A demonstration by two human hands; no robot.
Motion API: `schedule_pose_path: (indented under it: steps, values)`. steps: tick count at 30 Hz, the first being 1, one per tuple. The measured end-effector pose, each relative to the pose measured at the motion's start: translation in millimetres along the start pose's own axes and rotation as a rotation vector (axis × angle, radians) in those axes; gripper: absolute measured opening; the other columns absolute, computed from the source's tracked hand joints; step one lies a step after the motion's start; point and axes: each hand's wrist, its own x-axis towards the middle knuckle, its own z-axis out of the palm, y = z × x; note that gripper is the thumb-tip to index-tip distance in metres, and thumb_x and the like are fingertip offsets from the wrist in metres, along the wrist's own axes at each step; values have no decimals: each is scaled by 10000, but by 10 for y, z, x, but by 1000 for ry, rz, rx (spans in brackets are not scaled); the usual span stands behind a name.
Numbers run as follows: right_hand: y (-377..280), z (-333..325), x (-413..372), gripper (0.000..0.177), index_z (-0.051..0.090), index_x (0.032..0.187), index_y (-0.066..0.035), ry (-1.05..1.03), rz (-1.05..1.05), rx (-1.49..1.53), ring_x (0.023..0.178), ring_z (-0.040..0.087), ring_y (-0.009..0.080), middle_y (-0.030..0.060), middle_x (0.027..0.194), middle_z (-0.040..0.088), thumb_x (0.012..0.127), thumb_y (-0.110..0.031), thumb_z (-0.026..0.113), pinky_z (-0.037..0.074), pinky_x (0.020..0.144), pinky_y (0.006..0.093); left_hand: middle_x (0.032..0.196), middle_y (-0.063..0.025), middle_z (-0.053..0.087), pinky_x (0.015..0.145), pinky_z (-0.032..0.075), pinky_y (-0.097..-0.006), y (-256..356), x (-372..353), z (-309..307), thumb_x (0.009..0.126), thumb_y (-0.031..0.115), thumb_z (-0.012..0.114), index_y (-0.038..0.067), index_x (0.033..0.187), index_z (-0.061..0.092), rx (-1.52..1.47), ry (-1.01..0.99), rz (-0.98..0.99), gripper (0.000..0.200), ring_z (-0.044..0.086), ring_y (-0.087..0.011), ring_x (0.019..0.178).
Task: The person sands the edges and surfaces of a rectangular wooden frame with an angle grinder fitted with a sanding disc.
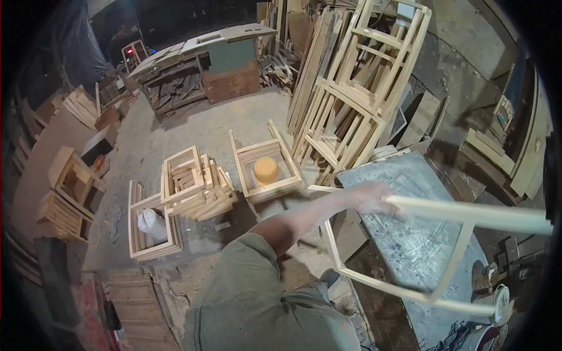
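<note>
My left hand (374, 199) reaches out over the near left edge of a grey, scuffed metal-topped table (410, 257). Its fingers are wrapped round the end of a long pale wooden rail, part of a wooden frame (456, 210). The frame is tilted over the table, with a crossbar and a lower rail running to the right. Motion blurs the hand and the upper rail. My right hand is not in view; the frame runs off toward the dark right edge.
Stacked small frames (199, 187) and a frame round a yellow round container (266, 170) stand on the floor. A white container (152, 224) is at the left. Tall frames (351, 99) lean behind the table. Cans (500, 301) stand at the lower right.
</note>
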Motion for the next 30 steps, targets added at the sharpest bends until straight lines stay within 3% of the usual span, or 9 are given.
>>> schedule_pose_path:
  steps: [2, 5, 7, 9, 13, 18, 21, 24, 30]
  values:
    - [1, 108, 15, 689, 482, 1327, 14, -28, 8, 1, 940, 594, 218, 94, 1092, 608, 705, -50, 772, 499, 853, 359, 813, -24, 672, 731, 492, -302, 115, 39, -188, 857, 505, 722, 80, 1090, 720, -129, 96, -31, 485, 622, -135, 784]
    - [9, 233, 52, 687, 481, 1328, 15, -62, 24, -3, 935, 596, 217, 95, 1090, 608, 708, -52, 770, 501, 850, 359, 805, -7, 650, 705, 472, -275, 46, 343, -263, 871, 500, 716, 43, 1082, 709, -262, 308, 131, 503, 584, -87, 765]
    - [12, 319, 91, 686, 480, 1329, 16, -76, 34, -11, 933, 596, 217, 95, 1088, 608, 710, -54, 768, 503, 847, 359, 823, -27, 654, 731, 488, -299, 83, 531, -260, 821, 449, 790, -5, 997, 693, -419, 353, 97, 497, 582, -93, 795]
    - [10, 405, 161, 685, 479, 1329, 16, -83, 46, -21, 930, 597, 216, 95, 1086, 608, 712, -55, 767, 504, 845, 359, 826, -39, 656, 756, 500, -313, -4, 844, -118, 777, 439, 834, -15, 968, 685, -447, 436, 43, 514, 591, -109, 808]
    - [15, 529, 347, 682, 477, 1330, 17, -91, 83, -37, 924, 599, 215, 96, 1083, 609, 716, -58, 764, 507, 841, 358, 837, -59, 667, 771, 510, -329, -421, 1640, 456, 731, 394, 876, -23, 962, 679, -668, 728, 140, 516, 604, -143, 793]
    - [-51, 793, 608, 679, 475, 1332, 18, -51, 133, -89, 917, 601, 214, 97, 1079, 609, 721, -61, 760, 511, 835, 358, 902, -86, 697, 736, 494, -301, -1374, 2745, 1287, 796, 307, 807, -35, 1032, 693, -646, 647, 25, 431, 593, -105, 810]
    - [-91, 920, 759, 677, 474, 1332, 19, -29, 163, -126, 913, 602, 214, 97, 1077, 610, 724, -63, 758, 513, 832, 357, 867, -75, 702, 707, 490, -295, -1096, 2575, 1220, 826, 264, 766, -19, 1029, 711, -745, 516, -18, 353, 588, -85, 779]
    - [-124, 1002, 882, 675, 473, 1333, 20, -2, 192, -156, 909, 604, 213, 97, 1075, 610, 726, -65, 756, 515, 829, 357, 848, -69, 712, 702, 497, -302, -1341, 2788, 1411, 827, 256, 758, -17, 1039, 715, -796, 553, 71, 349, 602, -88, 763]
    - [-75, 922, 972, 671, 470, 1335, 22, 63, 236, -192, 901, 606, 212, 98, 1070, 610, 732, -70, 752, 520, 822, 357, 918, -84, 725, 741, 512, -333, -1741, 2817, 1445, 790, 275, 797, -17, 1066, 704, -682, 392, -90, 412, 641, -123, 828]
